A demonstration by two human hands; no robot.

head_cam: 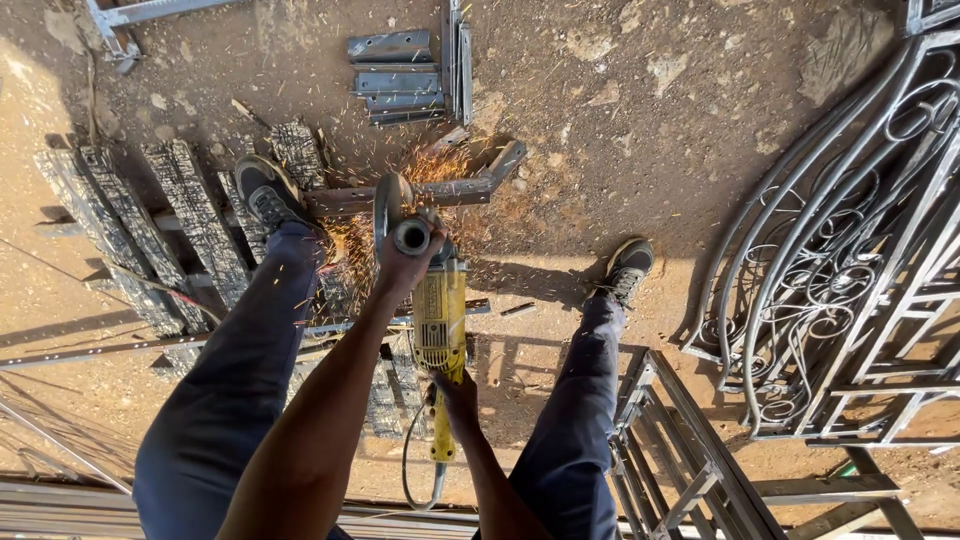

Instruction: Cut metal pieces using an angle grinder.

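View: looking straight down from the person's head at two bare arms, two legs in dark trousers and dusty ground.
Tool: a yellow angle grinder [438, 320] is held between the legs, its disc end pointing away from the person and its black cord [412, 460] looping down from the rear.
Left hand: the left hand [405, 255] is clenched around the grinder's side handle near the disc guard.
Right hand: the right hand [455, 390] is clenched around the rear grip of the grinder body.
Workpiece: a rusty metal bar [420, 192] lies across the ground just beyond the disc, with a short angled end on its right side; the disc meets it near the middle.
Sparks: orange sparks [350, 250] spray to the left and toward the person from the contact point.
Left foot: a dark shoe [265, 190] stands on the left end of the bar.
Right foot: the other shoe [628, 268] stands on bare dirt, well apart from the bar.
Beyond the bar: a small stack of grey steel channel pieces [400, 75].
Left side: several dark twisted metal strips [150, 230] lying side by side.
Right side: ornate scrollwork gate panels [850, 250] and a plain barred metal frame [680, 450].
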